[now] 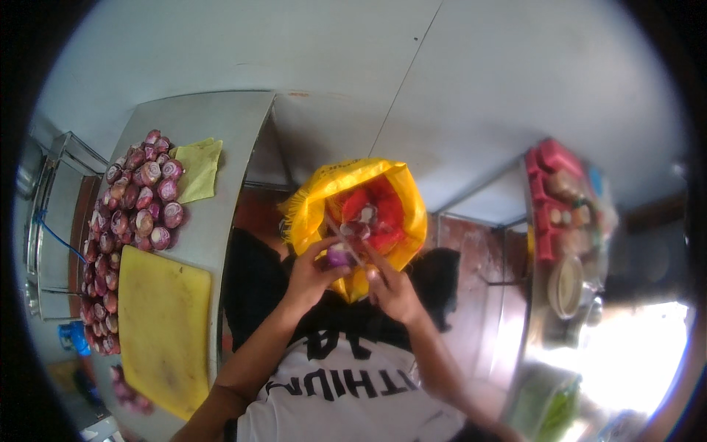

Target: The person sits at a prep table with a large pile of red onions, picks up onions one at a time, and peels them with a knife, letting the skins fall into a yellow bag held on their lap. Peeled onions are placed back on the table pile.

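Observation:
My left hand (312, 277) grips a purple onion (338, 256) whose top looks pale. In my right hand (395, 288) is a knife (348, 241), its blurred blade slanting up to the left beside the onion. Both hands are over the near side of an open yellow woven sack (310, 207), between my legs. Red material (389, 238) lines the inside of the sack, and onion scraps (364, 214) lie in it; its bottom is hidden.
At left, a steel table (232, 119) bears a heap of red onions (130, 207), a folded yellow cloth (198, 172) and a yellow cutting board (164, 326). On the right, another table carries pink containers (557, 157) and a round bowl (566, 287). A wall (342, 50) stands ahead.

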### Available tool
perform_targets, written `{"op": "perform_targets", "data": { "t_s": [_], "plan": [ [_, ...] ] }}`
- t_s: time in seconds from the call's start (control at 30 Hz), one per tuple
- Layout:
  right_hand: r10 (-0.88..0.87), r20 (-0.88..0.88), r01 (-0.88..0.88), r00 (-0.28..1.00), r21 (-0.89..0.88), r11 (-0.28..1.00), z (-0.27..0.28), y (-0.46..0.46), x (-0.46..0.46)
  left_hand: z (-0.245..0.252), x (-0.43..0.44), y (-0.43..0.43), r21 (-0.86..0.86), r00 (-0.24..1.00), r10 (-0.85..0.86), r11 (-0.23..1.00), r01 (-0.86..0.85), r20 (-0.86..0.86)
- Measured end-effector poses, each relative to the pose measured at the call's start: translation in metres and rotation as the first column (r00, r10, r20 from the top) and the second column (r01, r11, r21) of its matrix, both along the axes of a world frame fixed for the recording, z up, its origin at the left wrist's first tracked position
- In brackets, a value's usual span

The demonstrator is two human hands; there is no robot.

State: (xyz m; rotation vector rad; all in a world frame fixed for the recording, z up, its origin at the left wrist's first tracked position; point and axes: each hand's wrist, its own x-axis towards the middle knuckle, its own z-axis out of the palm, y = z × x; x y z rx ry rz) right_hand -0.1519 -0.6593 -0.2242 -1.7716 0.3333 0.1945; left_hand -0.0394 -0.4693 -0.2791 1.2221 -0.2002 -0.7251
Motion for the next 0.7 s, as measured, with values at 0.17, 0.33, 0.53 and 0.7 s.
{"op": "perform_targets", "data": {
  "t_s": [0.17, 0.33, 0.53, 0.7],
  "plan": [
    [0.151, 0.281, -0.081, 0.948, -0.246, 0.966, -0.012, 0.005, -0.006, 0.000, 0.004, 0.003, 0.005, 0.998, -0.040, 0.999, 0.040, 0.040],
    [0.118, 0.222, -0.081, 0.968, -0.172, 0.982, -0.015, -0.002, -0.004, -0.001, 0.004, 0.007, -0.038, 0.997, -0.081, 0.996, 0.081, -0.007],
    [-0.096, 0.065, 0.104, 0.993, -0.124, 0.987, -0.034, -0.011, 0.012, 0.002, 0.003, 0.009, -0.108, 0.995, -0.076, 0.992, 0.069, -0.062],
    [-0.100, 0.140, 0.134, 0.985, -0.267, 0.954, -0.025, -0.007, 0.013, 0.000, 0.003, 0.009, -0.102, 1.000, -0.001, 0.995, 0.003, 0.014]
  ]
}}
